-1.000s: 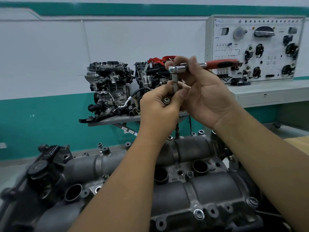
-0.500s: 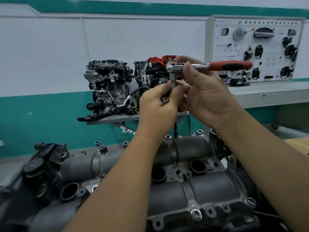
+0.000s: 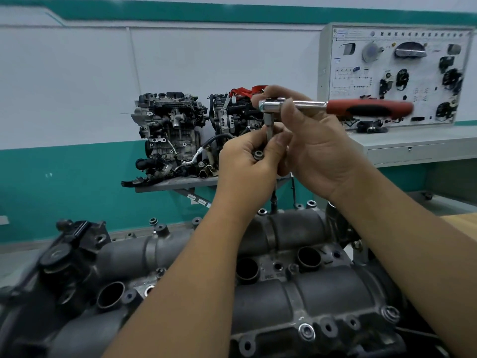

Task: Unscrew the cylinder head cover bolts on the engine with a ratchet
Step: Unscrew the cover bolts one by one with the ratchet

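Observation:
The grey cylinder head cover [image 3: 296, 293] fills the lower half of the view, with bolt holes along its edges. Both hands are raised above its far edge. My right hand [image 3: 317, 151] grips the head end of the ratchet [image 3: 335, 107], whose red handle points right. A long extension bar [image 3: 269, 127] drops from the ratchet head down to the cover's far rim. My left hand [image 3: 247, 166] pinches that bar with thumb and fingers and also holds a removed bolt [image 3: 258, 154] in its curled fingers. A bolt [image 3: 306, 331] sits at the near rim.
Two display engines [image 3: 170, 135] stand on a wall shelf behind the hands. A white training panel [image 3: 397, 73] stands on a grey bench [image 3: 413, 148] at the right. A black sensor housing [image 3: 69, 244] sits at the cover's left end.
The ratchet handle has swung slightly, now lying level and pointing right. Both hands stay on the tool above the cover's far edge.

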The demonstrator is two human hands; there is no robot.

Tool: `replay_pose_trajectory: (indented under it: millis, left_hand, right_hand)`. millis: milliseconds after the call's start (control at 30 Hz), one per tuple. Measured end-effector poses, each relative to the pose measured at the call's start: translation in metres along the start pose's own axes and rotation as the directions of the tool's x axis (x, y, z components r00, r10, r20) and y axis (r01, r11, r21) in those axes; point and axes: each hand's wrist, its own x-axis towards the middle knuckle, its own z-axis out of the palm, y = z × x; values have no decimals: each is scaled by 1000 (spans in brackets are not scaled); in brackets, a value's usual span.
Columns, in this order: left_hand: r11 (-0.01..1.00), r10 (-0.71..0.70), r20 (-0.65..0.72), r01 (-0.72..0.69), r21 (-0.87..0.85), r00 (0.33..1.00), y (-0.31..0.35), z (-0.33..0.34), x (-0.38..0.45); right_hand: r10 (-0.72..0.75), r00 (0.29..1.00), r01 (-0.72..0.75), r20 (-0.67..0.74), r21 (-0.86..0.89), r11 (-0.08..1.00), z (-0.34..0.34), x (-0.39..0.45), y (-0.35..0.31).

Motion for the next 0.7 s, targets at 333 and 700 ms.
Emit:
replay_pose_trajectory:
  millis: [333,700]
  left_hand:
    - [1000,-16,-16,16,-10,1000,-6,0,0]
    - [999,10,-63,-12,-35,998,-5,1,-1]
  right_hand:
    - [-51,997,51,-51,2,999,10,1,7]
    - [-13,995,13,-98,2,1000,14,-1,4]
